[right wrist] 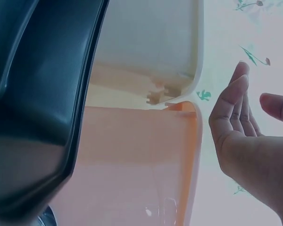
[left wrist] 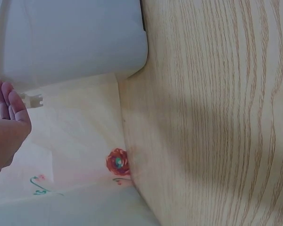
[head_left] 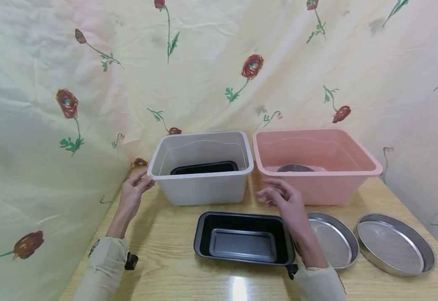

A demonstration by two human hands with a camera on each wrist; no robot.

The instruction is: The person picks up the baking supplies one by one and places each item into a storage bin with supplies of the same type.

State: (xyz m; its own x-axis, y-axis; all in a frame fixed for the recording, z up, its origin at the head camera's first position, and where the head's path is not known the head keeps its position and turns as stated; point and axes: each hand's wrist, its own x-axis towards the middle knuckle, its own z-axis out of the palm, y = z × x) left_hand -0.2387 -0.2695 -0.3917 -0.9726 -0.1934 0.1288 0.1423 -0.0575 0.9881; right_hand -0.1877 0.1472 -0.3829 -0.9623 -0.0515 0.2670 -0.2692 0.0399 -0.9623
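Note:
My left hand [head_left: 135,189] is at the front left corner of a white plastic bin [head_left: 203,190], its fingertips on the rim; the left wrist view shows the fingers [left wrist: 19,106] bent against that rim. A black loaf pan lies inside the bin, partly hidden by the front wall. My right hand [head_left: 284,202] hovers with loosely bent fingers, holding nothing, in front of a pink plastic bin [head_left: 324,190]. Below it on the table is another black rectangular loaf pan [head_left: 241,244], its right end partly covered by my right arm. A round metal pan [head_left: 295,167] shows inside the pink bin.
Two round silver cake pans, one nearer [head_left: 333,240] and one farther right [head_left: 395,244], lie on the wooden table [head_left: 166,259]. Behind the bins hangs a floral cloth [head_left: 203,83], which also runs along the left side.

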